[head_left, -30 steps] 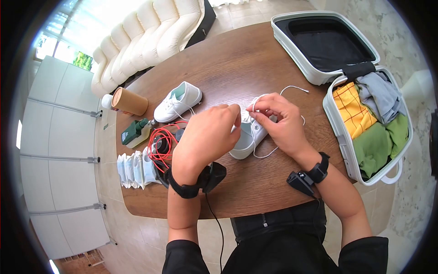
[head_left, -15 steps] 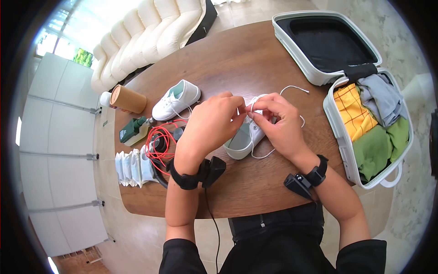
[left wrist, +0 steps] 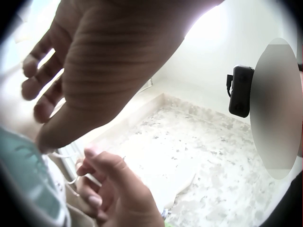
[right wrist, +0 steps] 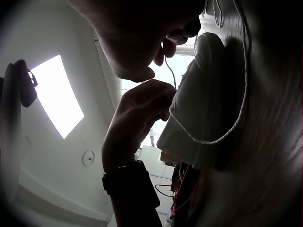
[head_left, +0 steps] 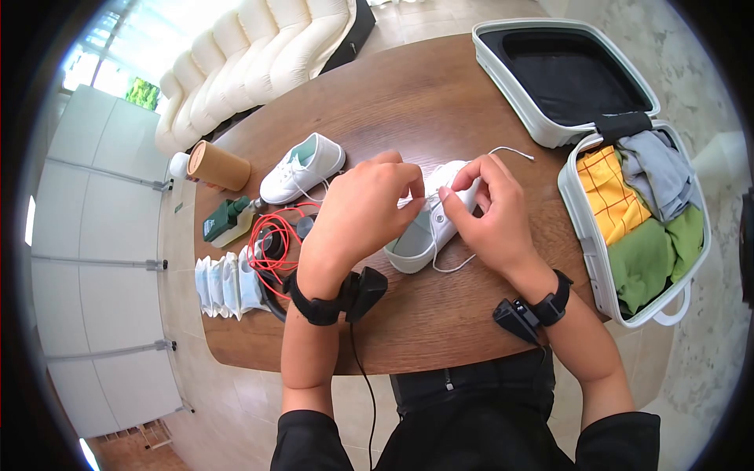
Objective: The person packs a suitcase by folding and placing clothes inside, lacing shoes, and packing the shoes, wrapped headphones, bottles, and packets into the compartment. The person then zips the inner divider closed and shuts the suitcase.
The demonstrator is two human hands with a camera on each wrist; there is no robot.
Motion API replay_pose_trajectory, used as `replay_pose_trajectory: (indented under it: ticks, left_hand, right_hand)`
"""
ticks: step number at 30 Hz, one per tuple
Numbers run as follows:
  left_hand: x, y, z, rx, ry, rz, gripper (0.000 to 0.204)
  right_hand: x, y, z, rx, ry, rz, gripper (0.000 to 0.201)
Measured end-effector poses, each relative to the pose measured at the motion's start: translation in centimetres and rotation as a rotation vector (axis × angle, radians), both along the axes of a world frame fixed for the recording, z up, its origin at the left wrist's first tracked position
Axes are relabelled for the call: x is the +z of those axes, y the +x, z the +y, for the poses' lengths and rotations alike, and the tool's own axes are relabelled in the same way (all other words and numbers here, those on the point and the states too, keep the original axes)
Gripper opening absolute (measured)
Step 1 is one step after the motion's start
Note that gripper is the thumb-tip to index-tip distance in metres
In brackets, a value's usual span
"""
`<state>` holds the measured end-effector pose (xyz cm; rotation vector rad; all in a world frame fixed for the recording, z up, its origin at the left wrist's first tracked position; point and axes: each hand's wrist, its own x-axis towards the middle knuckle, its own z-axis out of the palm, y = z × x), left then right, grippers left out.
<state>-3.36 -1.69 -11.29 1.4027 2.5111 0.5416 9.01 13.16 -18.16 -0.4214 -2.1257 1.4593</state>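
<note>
A white lace-up shoe (head_left: 411, 257) with a pale green lining lies on the wooden table, between my hands and partly covered by them. My left hand (head_left: 363, 206) is over its opening from the left, thumb and bent fingers pinching the shoelace near the eyelets; the fingertips are partly hidden. From the right, my right hand (head_left: 496, 216) holds lace in its curled fingers, the thumb pointing at the tongue. In the right wrist view a strand of shoelace (right wrist: 171, 71) runs from that hand down to the shoe, and another loop hangs along its side.
A second white shoe (head_left: 306, 169) lies further left. Beside it are a brown canister (head_left: 220, 166), a green-labelled bottle (head_left: 228, 221), a red cable (head_left: 271, 247) and several pale blue packets (head_left: 228, 284). An open white suitcase (head_left: 585, 228) with folded clothes stands at the right.
My right thumb and index finger have parted from their pinch on the lace loop, and the raised loop has dropped. The left hand shifted slightly left, then stayed over the shoe.
</note>
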Motion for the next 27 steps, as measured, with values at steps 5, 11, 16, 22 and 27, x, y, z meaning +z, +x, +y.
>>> replay_pose_trajectory:
  ticks: [5,11,16,22,27]
  left_hand:
    - [-0.6,-0.5,-0.5,-0.028,-0.004,-0.015,0.015]
    - [1.5,0.3,-1.5,0.0,-0.136,-0.014,0.016]
    - [1.6,2.1,-1.7,-0.032,-0.265,0.024,0.019]
    - [0.0,4.2,-2.2,0.12,-0.181,0.09,0.023]
    - [-1.9,5.5,-2.9,0.191,-0.009,0.084,0.024]
  right_hand:
    - [0.4,0.3,-0.6,0.132,0.155,0.103,0.017]
    - [-0.6,0.0,-0.4,0.08,0.225,0.118,0.022]
    - [-0.9,0.0,-0.2,0.062,0.299,0.031,0.02]
    - [-1.4,-0.2,0.2,0.09,0.341,0.08,0.013]
    - [-1.7,-0.4,0.4,0.114,0.306,0.118,0.01]
